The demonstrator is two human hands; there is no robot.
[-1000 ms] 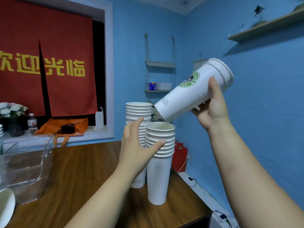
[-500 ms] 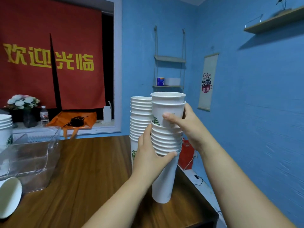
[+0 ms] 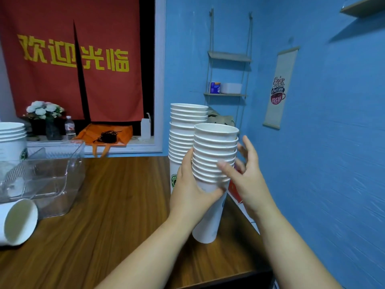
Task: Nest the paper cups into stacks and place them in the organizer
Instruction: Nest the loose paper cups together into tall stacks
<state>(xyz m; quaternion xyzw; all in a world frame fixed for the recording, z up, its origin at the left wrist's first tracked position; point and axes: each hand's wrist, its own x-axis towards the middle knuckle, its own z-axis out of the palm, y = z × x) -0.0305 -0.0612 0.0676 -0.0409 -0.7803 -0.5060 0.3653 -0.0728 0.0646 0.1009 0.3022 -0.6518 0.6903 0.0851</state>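
Upright near stack of paper cups (image 3: 214, 161), mouths up, gripped by left hand (image 3: 190, 189); right hand (image 3: 245, 176) fingers spread loose beside rims.

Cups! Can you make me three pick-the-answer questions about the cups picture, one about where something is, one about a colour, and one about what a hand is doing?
1. Where is the clear organizer?
A. Left side of the table
B. On the wall shelf
C. On the floor

2. What colour is the wall beside the cup stacks?
A. Yellow
B. Blue
C. Green

3. What is the left hand doing?
A. Resting flat on the table
B. Holding a bottle
C. Gripping the near cup stack

Answers:
1. A, it stands on the wooden table at the left, by a tipped cup.
2. B, the wall is painted blue.
3. C, its fingers wrap the stack below the rims, while the right hand is open beside it.
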